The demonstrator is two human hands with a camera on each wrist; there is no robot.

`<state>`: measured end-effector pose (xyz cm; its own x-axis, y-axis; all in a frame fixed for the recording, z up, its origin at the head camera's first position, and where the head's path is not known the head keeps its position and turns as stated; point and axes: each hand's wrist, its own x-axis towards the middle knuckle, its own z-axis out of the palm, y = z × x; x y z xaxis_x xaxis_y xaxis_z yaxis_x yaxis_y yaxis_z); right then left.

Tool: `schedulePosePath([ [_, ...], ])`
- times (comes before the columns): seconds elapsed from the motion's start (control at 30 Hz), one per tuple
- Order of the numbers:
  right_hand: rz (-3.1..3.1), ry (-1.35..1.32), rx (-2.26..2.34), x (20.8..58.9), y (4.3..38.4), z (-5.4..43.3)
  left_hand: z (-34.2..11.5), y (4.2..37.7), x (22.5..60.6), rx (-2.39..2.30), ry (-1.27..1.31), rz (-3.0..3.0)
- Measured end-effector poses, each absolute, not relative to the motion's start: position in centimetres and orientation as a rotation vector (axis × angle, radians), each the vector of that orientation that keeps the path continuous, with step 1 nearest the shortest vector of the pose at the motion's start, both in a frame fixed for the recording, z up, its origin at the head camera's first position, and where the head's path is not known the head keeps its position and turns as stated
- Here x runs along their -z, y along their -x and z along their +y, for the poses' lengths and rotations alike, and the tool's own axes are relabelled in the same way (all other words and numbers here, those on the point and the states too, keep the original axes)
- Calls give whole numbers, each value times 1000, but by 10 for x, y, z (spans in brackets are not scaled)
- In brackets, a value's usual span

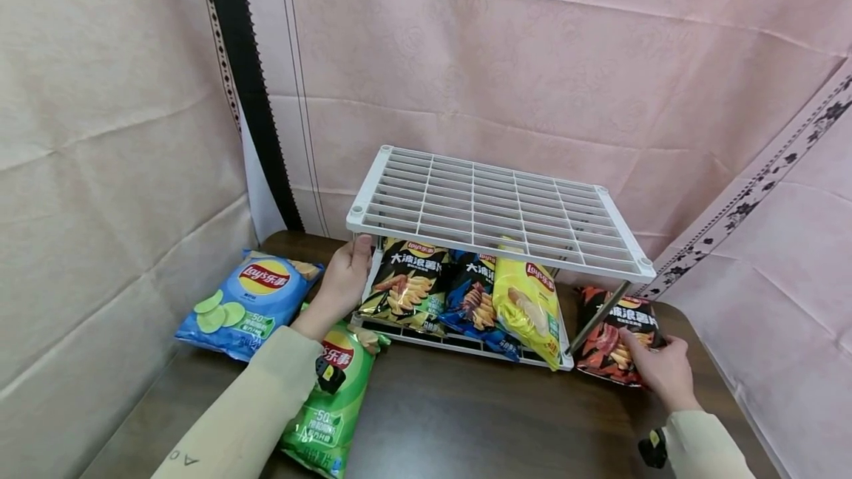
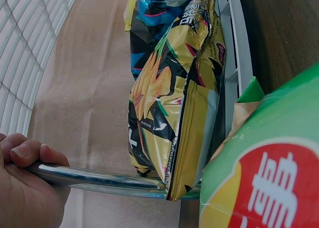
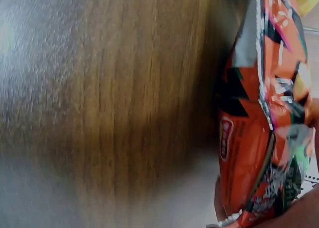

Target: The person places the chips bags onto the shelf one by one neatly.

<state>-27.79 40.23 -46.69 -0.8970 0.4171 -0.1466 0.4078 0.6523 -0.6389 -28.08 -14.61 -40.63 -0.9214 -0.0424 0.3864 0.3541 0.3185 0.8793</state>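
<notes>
My left hand [image 1: 341,285] grips the front left metal post [image 2: 99,179] of a white two-tier rack [image 1: 501,248], just below its upper shelf. The fingers curl round the post in the left wrist view. At the rack's right side, my right hand [image 1: 668,369] holds a red and black chip bag [image 1: 602,352] by its lower right side. That bag stands leaning beside the front right post [image 1: 599,318]. On the lower shelf are a gold and black chip bag [image 1: 407,287], a dark blue chip bag [image 1: 471,294] and a yellow chip bag [image 1: 527,309], side by side.
A light blue chip bag [image 1: 249,301] lies on the brown table [image 1: 466,420] left of the rack. Under my left forearm lies a green chip bag [image 1: 326,420], partly covered by the sleeve. Pink cloth [image 1: 499,58] hangs behind and at both sides.
</notes>
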Motion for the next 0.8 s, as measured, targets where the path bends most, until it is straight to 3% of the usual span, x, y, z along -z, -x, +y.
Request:
schedulePosePath([
  [0.47, -2992, 655, -1150, 476, 280, 418, -145, 282, 405, 1630, 293, -2250],
  [0.8, -3058, 776, -1174, 477, 286, 421, -146, 283, 407, 1623, 296, -2243],
])
